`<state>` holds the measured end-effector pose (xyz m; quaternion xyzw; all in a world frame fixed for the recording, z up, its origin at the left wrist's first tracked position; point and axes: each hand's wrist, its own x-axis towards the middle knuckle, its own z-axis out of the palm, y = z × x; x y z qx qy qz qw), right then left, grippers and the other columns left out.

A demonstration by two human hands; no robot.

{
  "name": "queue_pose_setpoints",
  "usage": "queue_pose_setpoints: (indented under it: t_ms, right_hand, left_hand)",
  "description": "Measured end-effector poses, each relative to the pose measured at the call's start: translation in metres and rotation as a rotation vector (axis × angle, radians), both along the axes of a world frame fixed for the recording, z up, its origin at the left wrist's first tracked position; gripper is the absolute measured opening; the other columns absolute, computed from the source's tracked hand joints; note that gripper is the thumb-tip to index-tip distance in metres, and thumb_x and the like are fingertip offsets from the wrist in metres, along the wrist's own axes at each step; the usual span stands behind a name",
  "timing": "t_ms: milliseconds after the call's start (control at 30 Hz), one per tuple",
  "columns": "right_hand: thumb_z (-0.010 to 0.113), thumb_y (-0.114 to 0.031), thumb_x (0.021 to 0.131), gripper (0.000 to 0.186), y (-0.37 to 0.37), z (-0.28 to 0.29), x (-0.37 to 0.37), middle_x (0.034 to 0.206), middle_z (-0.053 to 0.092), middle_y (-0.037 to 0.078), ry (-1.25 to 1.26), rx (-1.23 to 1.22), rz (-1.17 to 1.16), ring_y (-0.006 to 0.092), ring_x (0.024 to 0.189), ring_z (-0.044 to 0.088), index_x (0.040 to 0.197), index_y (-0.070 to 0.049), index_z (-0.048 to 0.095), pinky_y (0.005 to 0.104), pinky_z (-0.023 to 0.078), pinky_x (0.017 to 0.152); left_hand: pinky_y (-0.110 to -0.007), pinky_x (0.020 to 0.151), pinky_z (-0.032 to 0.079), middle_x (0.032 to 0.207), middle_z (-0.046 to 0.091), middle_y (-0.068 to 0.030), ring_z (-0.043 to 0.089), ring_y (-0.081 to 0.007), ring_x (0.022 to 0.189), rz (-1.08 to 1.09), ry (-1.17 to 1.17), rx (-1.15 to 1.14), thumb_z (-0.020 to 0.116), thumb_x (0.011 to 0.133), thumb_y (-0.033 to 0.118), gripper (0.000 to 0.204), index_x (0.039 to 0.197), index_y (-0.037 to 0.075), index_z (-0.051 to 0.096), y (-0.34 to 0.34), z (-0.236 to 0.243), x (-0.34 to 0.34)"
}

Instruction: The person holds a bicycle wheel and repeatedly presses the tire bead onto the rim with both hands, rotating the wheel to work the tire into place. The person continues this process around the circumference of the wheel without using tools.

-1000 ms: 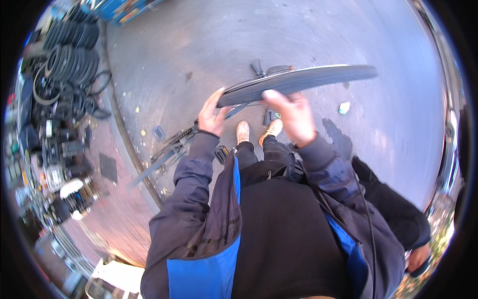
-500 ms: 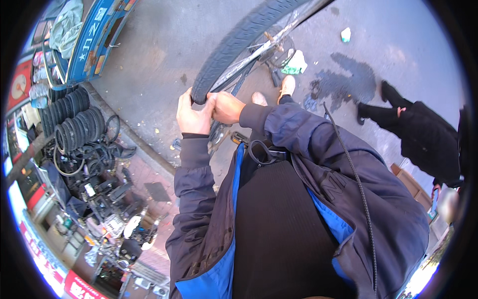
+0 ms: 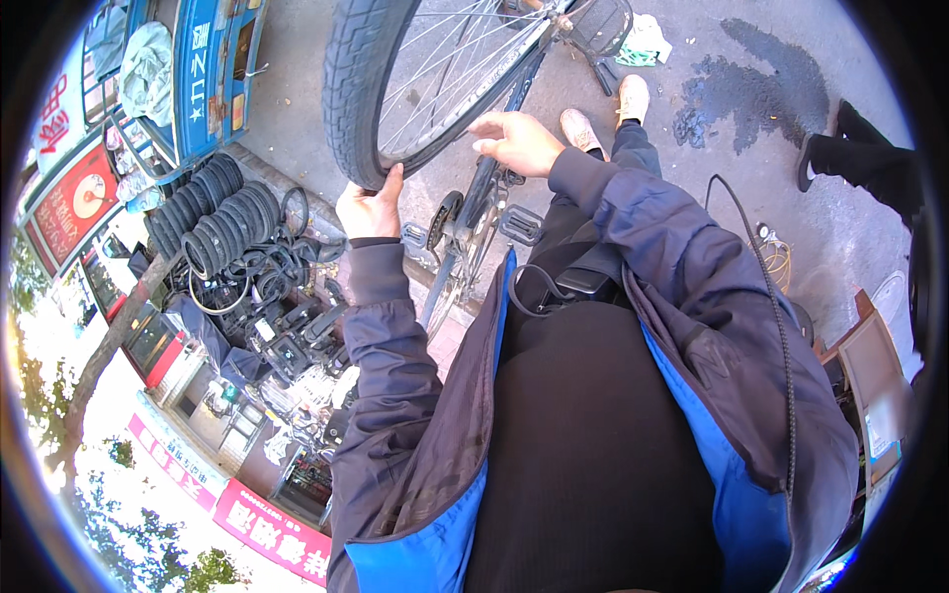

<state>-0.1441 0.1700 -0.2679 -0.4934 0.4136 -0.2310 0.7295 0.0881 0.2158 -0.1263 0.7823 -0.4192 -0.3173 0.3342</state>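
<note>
Your left hand (image 3: pixel 371 210) is closed on the lower edge of a dark bicycle tyre (image 3: pixel 351 99), thumb on the near side, fingers mostly hidden beneath. The tyre stands tilted in front of you, toward the upper middle of the view, around a wheel's spokes (image 3: pixel 465 49). Your right hand (image 3: pixel 524 145) is partly open, fingers loosely bent and pointing left, just beside the wheel's lower right side; you have nothing visible in it, and I cannot tell whether its fingertips touch. Below the wheel, between your hands, is a bicycle frame (image 3: pixel 484 193) with a pedal (image 3: pixel 521 225). Stacked tyres (image 3: pixel 232 229) lie off to your left.
</note>
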Motion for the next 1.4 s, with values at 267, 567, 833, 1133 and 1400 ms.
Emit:
queue_pose_setpoints:
  t_ms: [267,567,833,1133,1400]
  right_hand:
    - [0.072,-0.014,0.096,0.035,-0.012,0.037,-0.007,0.119,0.079,0.024,-0.027,-0.221,0.088,0.0377,0.114,0.077,0.128,0.001,0.074,0.0448,0.06,0.102]
    - [0.071,-0.007,0.094,0.04,-0.021,0.087,0.029,0.129,0.075,0.021,-0.308,-0.41,0.079,0.04,0.122,0.072,0.134,-0.001,0.072,0.0446,0.057,0.107]
    - [0.07,-0.011,0.089,0.048,-0.042,0.084,0.039,0.128,0.076,0.026,-0.364,-0.274,0.301,0.0426,0.123,0.072,0.136,-0.001,0.073,0.0437,0.055,0.105]
    - [0.07,-0.009,0.093,0.033,-0.029,0.04,0.038,0.122,0.083,0.011,-0.532,0.361,0.037,0.022,0.113,0.076,0.123,0.0,0.082,0.0374,0.056,0.105]
    - [0.069,-0.009,0.088,0.037,-0.015,0.037,0.046,0.12,0.077,0.023,-0.189,-0.274,0.156,0.0432,0.115,0.073,0.124,-0.003,0.077,0.0466,0.057,0.104]
  left_hand:
    - [-0.03,0.085,0.057,0.095,0.082,-0.0045,0.071,-0.0106,0.087,-0.119,-0.139,0.135,0.091,0.088,0.004,0.019,0.105,-0.001,0.084,-0.031,0.069,-0.018]
    - [-0.03,0.087,0.056,0.101,0.078,-0.0042,0.069,-0.0108,0.092,-0.025,-0.094,0.009,0.087,0.093,0.004,0.02,0.11,0.001,0.077,-0.026,0.07,-0.052]
    - [-0.031,0.084,0.058,0.096,0.081,-0.0087,0.073,-0.0133,0.088,-0.029,-0.357,0.039,0.083,0.091,0.003,0.015,0.105,-0.002,0.079,-0.009,0.045,-0.043]
    - [-0.031,0.097,0.056,0.113,0.081,-0.0084,0.073,-0.0156,0.102,-0.017,-0.143,0.137,0.083,0.091,-0.003,0.026,0.116,-0.006,0.079,-0.014,0.057,-0.029]
    - [-0.03,0.093,0.058,0.111,0.082,-0.0077,0.073,-0.0121,0.098,-0.244,-0.23,0.329,0.092,0.085,0.001,0.035,0.118,-0.004,0.08,-0.038,0.078,-0.01]
